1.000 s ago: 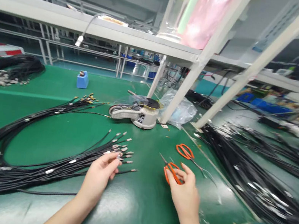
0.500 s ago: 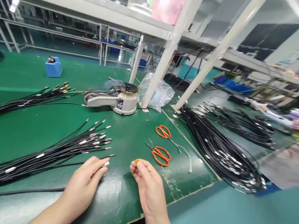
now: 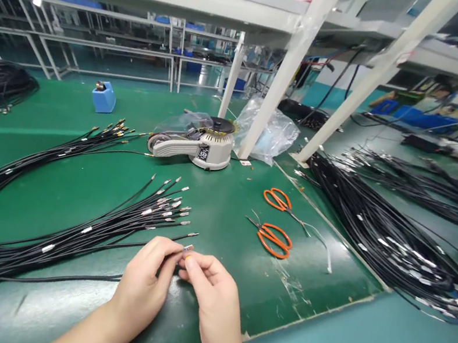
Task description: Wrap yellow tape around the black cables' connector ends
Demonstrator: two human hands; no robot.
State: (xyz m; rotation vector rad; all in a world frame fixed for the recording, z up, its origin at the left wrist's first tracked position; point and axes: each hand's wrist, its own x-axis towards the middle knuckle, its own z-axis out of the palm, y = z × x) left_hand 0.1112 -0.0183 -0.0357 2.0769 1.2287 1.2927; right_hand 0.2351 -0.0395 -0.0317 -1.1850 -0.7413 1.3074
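Note:
In the head view, my left hand (image 3: 148,278) is closed in a pinch around the end of a black cable (image 3: 95,277), and a small pale tip (image 3: 188,248) sticks out past the fingers. My right hand (image 3: 215,299) meets it from the right, thumb and fingertips pinching a small piece of yellow tape (image 3: 188,257). The fingertips of both hands touch or nearly touch at the cable end, which they partly cover. Just beyond the left hand lies a bundle of black cables (image 3: 80,237) with white labels and metal tips.
Two orange-handled scissors (image 3: 274,241) lie right of my hands. Behind stand a round tape dispenser (image 3: 213,154), a crumpled clear bag (image 3: 271,132) and a blue holder (image 3: 103,98). White posts (image 3: 291,70) rise from the bench. More coiled cables (image 3: 377,233) lie at the right.
My right hand has moved left to meet my left hand at the cable end, bringing the yellow tape with it. The view has shifted, and the person at right is out of sight.

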